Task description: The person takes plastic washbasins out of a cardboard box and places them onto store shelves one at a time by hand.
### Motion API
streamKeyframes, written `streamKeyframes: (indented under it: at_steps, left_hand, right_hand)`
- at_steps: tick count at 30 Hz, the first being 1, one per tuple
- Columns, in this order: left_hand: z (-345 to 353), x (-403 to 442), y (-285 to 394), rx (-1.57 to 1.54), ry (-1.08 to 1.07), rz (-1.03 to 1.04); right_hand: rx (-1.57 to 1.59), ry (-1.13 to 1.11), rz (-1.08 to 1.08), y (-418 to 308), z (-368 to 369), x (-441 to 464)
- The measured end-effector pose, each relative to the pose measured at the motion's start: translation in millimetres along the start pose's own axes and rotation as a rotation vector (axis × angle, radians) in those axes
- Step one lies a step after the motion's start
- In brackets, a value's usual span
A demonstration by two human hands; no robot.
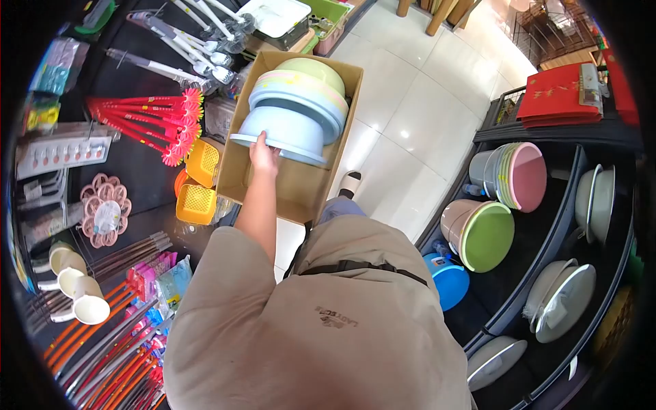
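Note:
My left hand point(264, 156) reaches into an open cardboard box point(236, 186) and is closed on the rim of a light blue plastic basin point(287, 128). The basin is tilted on its side. Against it, deeper in the box, lean another light blue basin point(330, 117) with a patterned band beside it and a pale green basin point(318, 69). Some of my fingers are hidden behind the rim. The near end of the box shows bare cardboard. My right hand is out of view.
Left shelving holds red brushes point(147, 119), yellow baskets point(198, 203), white mugs point(89, 301) and several hanging poles. On the right rack sit stacked buckets point(486, 236), a blue tub point(447, 281) and metal basins point(564, 301). Tiled floor point(417, 116) runs between.

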State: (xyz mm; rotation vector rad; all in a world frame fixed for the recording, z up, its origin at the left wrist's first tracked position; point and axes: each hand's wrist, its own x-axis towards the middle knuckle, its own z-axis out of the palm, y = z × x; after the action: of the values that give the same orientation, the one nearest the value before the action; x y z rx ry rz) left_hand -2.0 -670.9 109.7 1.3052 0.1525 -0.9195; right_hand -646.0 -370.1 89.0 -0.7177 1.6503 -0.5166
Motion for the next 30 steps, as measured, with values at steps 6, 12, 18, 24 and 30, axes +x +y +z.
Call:
streamKeyframes:
  at_steps: [6,12,18,24,30]
  left_hand:
    - [-18,-106,61,0.039,-0.234,0.129]
    - [-48,-221,106,-0.063,-0.570,0.133]
    - [-51,-321,117,-0.147,-1.089,0.024]
    - [-52,-398,110,-0.090,-1.380,-0.064]
    - [-73,-393,91,0.430,-1.589,-0.024]
  right_hand:
    - [0.054,0.012,-0.094,-2,8,-26]
    - [0.051,0.038,-0.166,-99,58,-72]
    - [-0.112,-0.194,-0.655,-199,121,-130]
    - [-0.111,-0.069,-0.847,-211,169,-171]
    - [0.325,0.253,-0.558,-146,182,-171]
